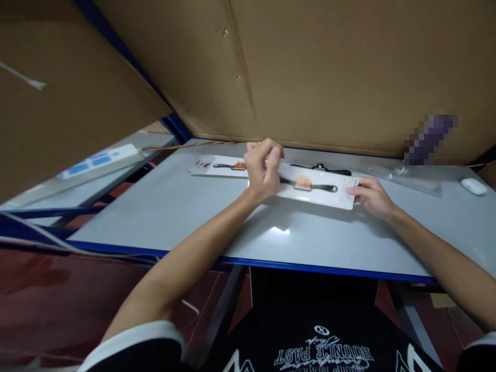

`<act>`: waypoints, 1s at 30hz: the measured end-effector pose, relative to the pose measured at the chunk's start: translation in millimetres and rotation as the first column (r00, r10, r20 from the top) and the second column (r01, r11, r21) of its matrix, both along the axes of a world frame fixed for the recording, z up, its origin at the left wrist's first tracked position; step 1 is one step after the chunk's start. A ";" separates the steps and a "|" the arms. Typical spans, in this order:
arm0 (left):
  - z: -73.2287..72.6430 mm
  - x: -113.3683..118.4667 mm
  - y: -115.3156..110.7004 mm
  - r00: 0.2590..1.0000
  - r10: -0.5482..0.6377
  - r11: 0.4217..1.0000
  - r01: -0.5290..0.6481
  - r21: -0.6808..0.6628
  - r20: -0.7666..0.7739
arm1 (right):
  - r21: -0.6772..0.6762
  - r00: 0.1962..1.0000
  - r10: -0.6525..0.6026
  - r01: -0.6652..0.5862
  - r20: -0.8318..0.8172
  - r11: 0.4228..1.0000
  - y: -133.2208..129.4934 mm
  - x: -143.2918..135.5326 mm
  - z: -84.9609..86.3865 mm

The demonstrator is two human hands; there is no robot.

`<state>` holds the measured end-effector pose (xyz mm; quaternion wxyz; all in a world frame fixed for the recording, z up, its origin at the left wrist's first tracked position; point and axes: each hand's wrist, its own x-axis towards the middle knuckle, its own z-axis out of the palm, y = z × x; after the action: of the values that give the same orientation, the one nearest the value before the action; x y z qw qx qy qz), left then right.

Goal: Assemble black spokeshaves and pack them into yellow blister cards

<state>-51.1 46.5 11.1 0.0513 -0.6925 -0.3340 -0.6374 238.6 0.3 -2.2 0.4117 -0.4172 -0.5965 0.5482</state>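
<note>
A long white printed card pack [315, 187], showing a black two-handled tool, is held tilted above the table. My right hand [372, 197] pinches its right end, thumb on the printed face. My left hand [264, 168] is closed at the pack's left part, fingers curled over its top edge; what lies inside those fingers is hidden. Behind the pack lies a black spokeshave [336, 171], partly covered by it. A second printed card [209, 166] with a similar picture lies flat to the left of my left hand.
The grey table [155, 212] has a blue front edge. Clear plastic bags [411, 178] and a white earbud-like case [473, 186] lie to the right. A power strip [98, 161] sits on the left side surface. Brown cardboard [329, 72] walls the back.
</note>
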 end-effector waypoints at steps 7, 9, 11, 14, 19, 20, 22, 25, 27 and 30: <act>-17.5 -22.3 40.0 0.987 0.032 0.889 -0.101 -0.446 -0.159 | 0.449 0.936 -0.295 0.183 0.193 0.875 80.6 31.4 24.4; -19.1 -21.9 41.8 0.967 0.046 0.843 -0.172 -0.509 -0.251 | 0.569 0.876 -0.344 0.100 0.339 0.816 99.4 38.6 26.9; -18.8 -22.0 42.9 0.949 0.066 0.803 -0.234 -0.548 -0.309 | 0.633 0.804 -0.357 -0.032 0.476 0.773 111.0 44.7 26.1; -18.3 -25.1 46.2 0.919 0.091 0.757 -0.313 -0.573 -0.382 | 0.659 0.724 -0.369 -0.157 0.583 0.735 121.2 51.7 19.5; -21.4 -35.5 54.5 0.825 0.114 0.739 -0.443 -0.508 -0.553 | 0.597 0.555 -0.371 -0.303 0.744 0.743 136.3 61.3 3.1; -22.2 -37.4 55.7 0.803 0.113 0.743 -0.459 -0.486 -0.585 | 0.557 0.507 -0.351 -0.338 0.787 0.759 137.0 62.8 0.8; -23.8 -40.3 57.3 0.770 0.107 0.754 -0.475 -0.453 -0.630 | 0.527 0.453 -0.348 -0.366 0.821 0.767 132.9 65.5 -1.0; -26.4 -42.1 59.0 0.755 0.102 0.767 -0.474 -0.433 -0.647 | 0.637 0.463 -0.477 -0.291 0.747 0.714 112.8 72.9 3.6; -28.4 -42.6 60.4 0.753 0.096 0.769 -0.471 -0.432 -0.651 | 0.708 0.429 -0.591 -0.194 0.683 0.679 93.6 83.0 9.8; -31.1 -44.5 63.2 0.742 0.086 0.755 -0.484 -0.442 -0.665 | 0.743 0.310 -0.703 -0.018 0.640 0.669 65.7 105.7 17.5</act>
<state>-95.7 109.7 -20.0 0.0406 -0.7758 -0.5872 -0.2273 344.3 66.0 15.3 0.2484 -0.6043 -0.7481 -0.1163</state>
